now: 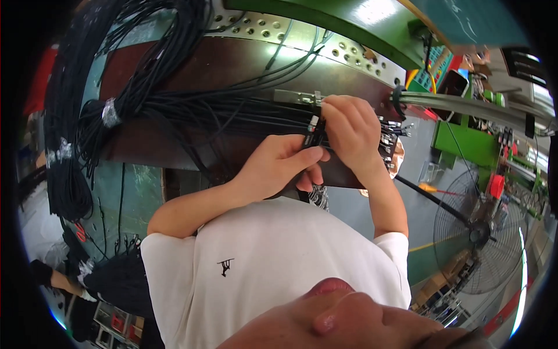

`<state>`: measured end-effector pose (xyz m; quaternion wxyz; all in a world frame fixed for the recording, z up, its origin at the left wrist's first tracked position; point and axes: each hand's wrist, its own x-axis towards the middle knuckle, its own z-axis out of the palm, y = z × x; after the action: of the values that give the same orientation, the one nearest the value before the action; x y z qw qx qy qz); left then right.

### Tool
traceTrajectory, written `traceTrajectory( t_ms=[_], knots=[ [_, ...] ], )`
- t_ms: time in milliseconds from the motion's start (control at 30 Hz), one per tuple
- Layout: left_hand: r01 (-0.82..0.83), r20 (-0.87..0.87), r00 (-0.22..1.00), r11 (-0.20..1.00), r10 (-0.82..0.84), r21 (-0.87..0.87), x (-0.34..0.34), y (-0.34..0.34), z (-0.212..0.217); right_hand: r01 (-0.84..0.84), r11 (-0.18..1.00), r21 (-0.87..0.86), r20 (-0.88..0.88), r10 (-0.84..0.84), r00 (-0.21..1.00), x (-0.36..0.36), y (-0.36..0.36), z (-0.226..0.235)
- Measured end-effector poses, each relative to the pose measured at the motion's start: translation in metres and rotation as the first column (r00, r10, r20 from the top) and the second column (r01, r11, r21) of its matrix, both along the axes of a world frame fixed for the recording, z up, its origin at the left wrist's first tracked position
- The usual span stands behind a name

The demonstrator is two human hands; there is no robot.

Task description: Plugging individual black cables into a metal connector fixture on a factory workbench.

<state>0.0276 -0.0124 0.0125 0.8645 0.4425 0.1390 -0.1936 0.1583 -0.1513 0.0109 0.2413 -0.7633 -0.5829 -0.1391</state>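
My left hand (279, 163) is closed with thumb and fingers around a slim black piece (314, 135) that has a pale, metallic-looking tip. Whether that piece is a cable end or a small tool I cannot tell. Beside it, my right hand (353, 129) has its fingers curled at the piece's upper end; what lies inside them is hidden. A small metal fixture (296, 97) on the brown worktop (244, 64) stands right by the right hand's fingertips. Black cables (232, 110) run from the left toward both hands. Several metal-tipped cable ends (390, 139) stick out beyond the right hand.
A big bundle of black cables (168, 64), tied with clear wrap (109, 112), lies at the left. Behind the worktop are a perforated metal strip (256, 28) and a green machine body (349, 29). A floor fan (479, 232) stands at the right; another person's arm (67, 284) shows lower left.
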Motion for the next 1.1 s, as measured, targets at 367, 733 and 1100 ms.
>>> traceTrajectory(
  t_ms=[367,733,1100],
  knots=[
    [-0.183,-0.044,0.983,0.978,0.179,-0.097,-0.006,0.003,0.004,0.397,0.916,0.055,-0.825,-0.183,0.535,0.002,-0.011,-0.043],
    [-0.133,-0.005,0.991,0.985,0.134,-0.11,-0.006,-0.004,-0.006,0.19,0.98,-0.053,-0.671,-0.176,0.72,0.016,-0.001,-0.035],
    [-0.107,0.103,0.99,0.984,0.092,0.144,0.005,-0.015,0.007,0.296,0.955,-0.004,-0.992,-0.041,0.119,-0.009,-0.008,0.018]
  ],
)
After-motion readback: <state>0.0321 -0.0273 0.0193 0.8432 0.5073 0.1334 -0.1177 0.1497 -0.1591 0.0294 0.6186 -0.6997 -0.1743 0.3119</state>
